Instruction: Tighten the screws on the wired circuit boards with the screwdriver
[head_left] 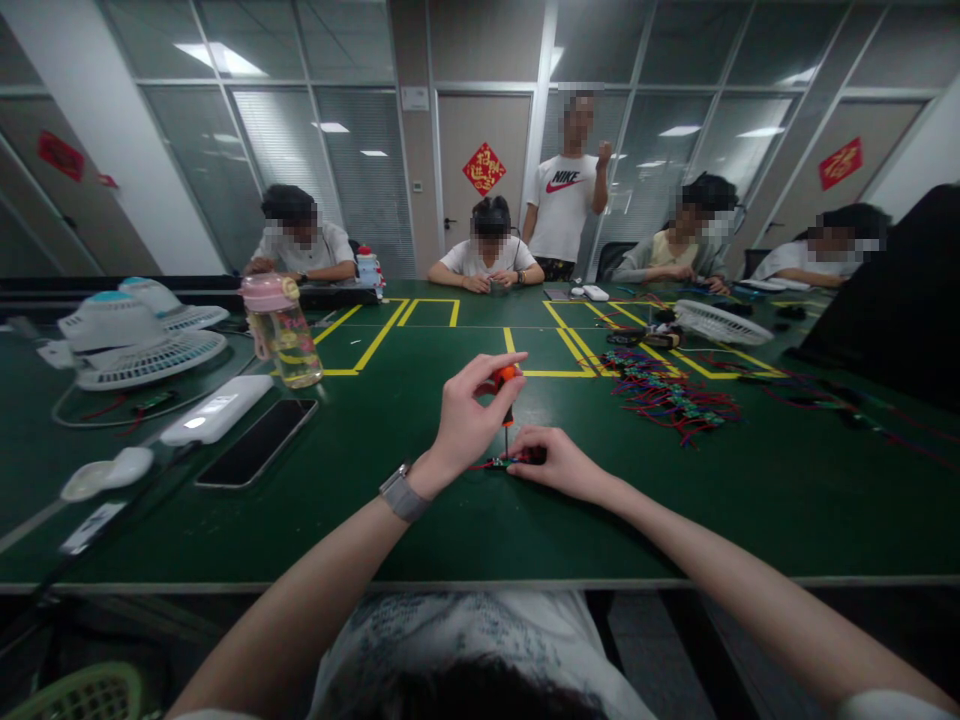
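Observation:
My left hand (471, 405), with a grey-strapped watch on the wrist, is closed around the orange and black handle of a screwdriver (508, 408). The screwdriver stands upright, its shaft pointing down at a small green circuit board (498, 464) with red wires on the green table (465, 545). My right hand (553, 464) rests on the table just right of the shaft. Its fingers are pressed together at the board's right end, by a dark and red part that they partly hide. Whether the screwdriver's tip touches the board is too small to tell.
A pile of wired boards (667, 390) lies to the right. On the left are a phone (257, 443), a white device (217, 409), a pink-lidded bottle (289, 335) and white fans (146, 345). Several people are across the table.

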